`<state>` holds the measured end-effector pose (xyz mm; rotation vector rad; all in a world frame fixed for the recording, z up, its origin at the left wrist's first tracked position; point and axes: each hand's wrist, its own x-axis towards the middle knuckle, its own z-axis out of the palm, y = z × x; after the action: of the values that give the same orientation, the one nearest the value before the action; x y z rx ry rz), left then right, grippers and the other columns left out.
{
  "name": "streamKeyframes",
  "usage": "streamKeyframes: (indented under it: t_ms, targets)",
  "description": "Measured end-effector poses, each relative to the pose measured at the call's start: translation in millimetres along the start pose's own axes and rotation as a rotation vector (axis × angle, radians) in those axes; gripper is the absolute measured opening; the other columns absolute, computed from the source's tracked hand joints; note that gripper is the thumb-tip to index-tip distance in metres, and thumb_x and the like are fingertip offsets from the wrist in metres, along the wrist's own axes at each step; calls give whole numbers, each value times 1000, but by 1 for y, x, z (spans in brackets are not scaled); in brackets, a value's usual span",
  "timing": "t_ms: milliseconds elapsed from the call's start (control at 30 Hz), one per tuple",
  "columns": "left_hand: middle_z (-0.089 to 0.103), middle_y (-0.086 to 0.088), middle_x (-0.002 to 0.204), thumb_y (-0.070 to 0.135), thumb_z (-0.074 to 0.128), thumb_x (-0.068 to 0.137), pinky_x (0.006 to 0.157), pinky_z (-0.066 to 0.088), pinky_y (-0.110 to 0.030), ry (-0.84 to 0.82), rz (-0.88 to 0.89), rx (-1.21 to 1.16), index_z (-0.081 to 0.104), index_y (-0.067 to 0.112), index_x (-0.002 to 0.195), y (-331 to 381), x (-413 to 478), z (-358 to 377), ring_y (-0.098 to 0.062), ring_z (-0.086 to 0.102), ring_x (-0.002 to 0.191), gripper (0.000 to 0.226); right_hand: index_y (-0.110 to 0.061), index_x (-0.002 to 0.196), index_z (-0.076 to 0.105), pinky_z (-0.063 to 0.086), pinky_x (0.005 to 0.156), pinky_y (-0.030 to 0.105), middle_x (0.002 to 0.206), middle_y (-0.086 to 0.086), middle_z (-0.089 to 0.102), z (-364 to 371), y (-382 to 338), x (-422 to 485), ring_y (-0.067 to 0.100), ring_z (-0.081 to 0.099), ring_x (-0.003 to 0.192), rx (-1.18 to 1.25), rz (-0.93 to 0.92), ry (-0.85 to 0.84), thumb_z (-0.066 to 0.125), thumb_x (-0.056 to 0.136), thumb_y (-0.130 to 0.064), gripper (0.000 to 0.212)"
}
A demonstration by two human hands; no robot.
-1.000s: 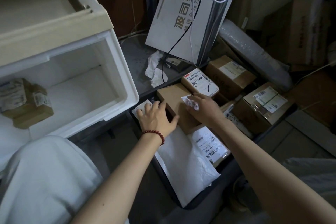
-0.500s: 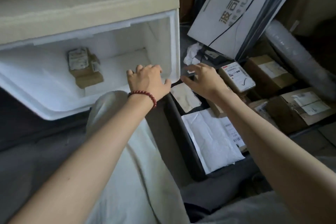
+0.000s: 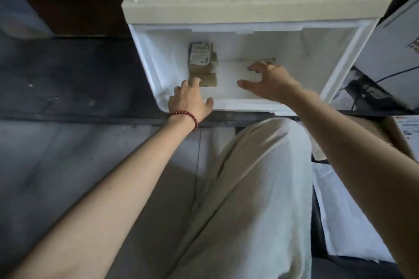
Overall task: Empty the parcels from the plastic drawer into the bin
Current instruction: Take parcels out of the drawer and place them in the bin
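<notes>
The white plastic drawer (image 3: 340,61) stands pulled out in front of me. Two small brown cardboard parcels (image 3: 202,61) with a white label lie stacked at its left side. My left hand (image 3: 189,99), a red bead bracelet on the wrist, reaches over the front rim with fingertips at the lower parcel, holding nothing. My right hand (image 3: 269,81) hovers inside the drawer with fingers spread apart. A corner of another brown parcel (image 3: 267,60) shows just behind its fingers. The bin is at the right edge, with a white mailer bag (image 3: 344,217) and a labelled box (image 3: 405,129) visible in it.
The drawer's beige cabinet top (image 3: 249,4) sits above the opening. A large white printed carton (image 3: 394,59) with a black cable leans at the right. Grey floor tiles (image 3: 68,165) lie to the left. My knee in light trousers (image 3: 254,188) fills the lower middle.
Both hands left the parcels in the bin and swung left to the drawer. The left hand now touches the stacked parcels and the right hand has entered the drawer.
</notes>
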<state>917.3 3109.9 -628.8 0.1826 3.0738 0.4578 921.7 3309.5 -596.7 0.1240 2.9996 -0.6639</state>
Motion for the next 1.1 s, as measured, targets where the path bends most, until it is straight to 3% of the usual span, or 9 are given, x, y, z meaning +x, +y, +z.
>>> streamKeyframes:
  t_ms: [167,367,533,667,833,900,1000,1100]
  targets:
    - [37,-12,143,37,58,90,93,44,-41,-44,-9,-78,29,13,145,-15,38,12,-30,40,129,67,-18,141,42,37,102,35,143,15,44,30,-17,48,31,42,131,18,15,-85,59,92,-44,58]
    - [33,-11,147,41,57,88,108,35,-43,-89,64,98,26,16,146,-13,104,34,-32,36,132,71,-21,145,36,36,102,33,146,13,38,62,-13,111,27,43,129,24,40,-143,58,94,-37,58]
    - [31,-15,147,39,57,89,107,38,-43,-129,-2,43,27,16,145,-11,144,49,-32,36,131,68,-19,145,37,35,103,30,145,10,43,82,-11,153,28,43,131,64,51,-105,59,93,-36,60]
    - [24,-18,148,44,50,90,111,34,-45,-89,-51,6,23,15,147,-13,164,63,-34,30,135,69,-19,147,33,35,89,24,144,8,43,98,-12,180,26,46,127,85,55,-117,59,93,-34,62]
    - [20,-20,151,49,63,84,112,31,-45,-105,-135,-68,14,12,150,-14,194,76,-36,29,137,90,-18,150,27,43,89,25,148,6,40,115,-16,197,24,46,127,221,124,-166,61,93,-29,68]
    - [24,-17,153,44,54,92,113,29,-35,-119,-192,-165,16,7,150,-15,201,86,-31,29,139,78,-17,150,25,42,92,24,148,6,40,120,-16,203,24,46,128,314,178,-170,60,93,-26,67]
    - [46,-14,142,26,45,100,95,37,-25,-286,-269,-328,41,-3,137,-16,206,100,-24,45,130,48,-16,151,24,41,99,25,151,7,36,125,-18,214,22,45,128,412,235,-191,56,96,-20,64]
    - [38,-15,144,42,54,93,106,35,-34,-34,-316,-348,27,4,145,-17,212,100,-28,39,132,70,-15,150,25,43,84,23,141,6,43,130,-16,224,20,47,117,410,245,-239,58,94,-17,64]
